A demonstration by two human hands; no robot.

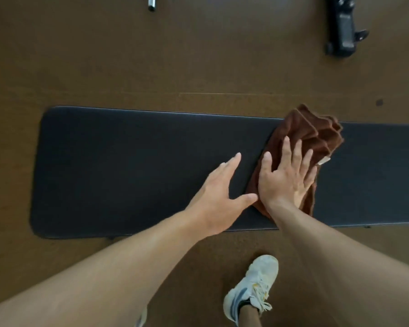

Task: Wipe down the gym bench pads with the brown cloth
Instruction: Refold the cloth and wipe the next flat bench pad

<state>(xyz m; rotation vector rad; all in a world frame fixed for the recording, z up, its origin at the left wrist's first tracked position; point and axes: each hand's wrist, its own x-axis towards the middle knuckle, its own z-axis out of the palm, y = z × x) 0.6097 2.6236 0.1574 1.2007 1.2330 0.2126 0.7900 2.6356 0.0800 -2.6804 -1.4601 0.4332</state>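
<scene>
A long black bench pad (128, 166) lies across the view, running off the right edge. The brown cloth (309, 131) is bunched on the pad right of centre, its far corner hanging past the pad's far edge. My right hand (286, 173) presses flat on the cloth with fingers spread and straight. My left hand (219, 197) lies flat on the bare pad just left of the cloth, its thumb touching the cloth's near left edge.
The bench stands on a brown floor (198, 67). A black piece of gym equipment (342, 27) sits at the far right and a metal bar end (151, 3) at the top. My white shoe (250, 286) is on the floor in front of the pad.
</scene>
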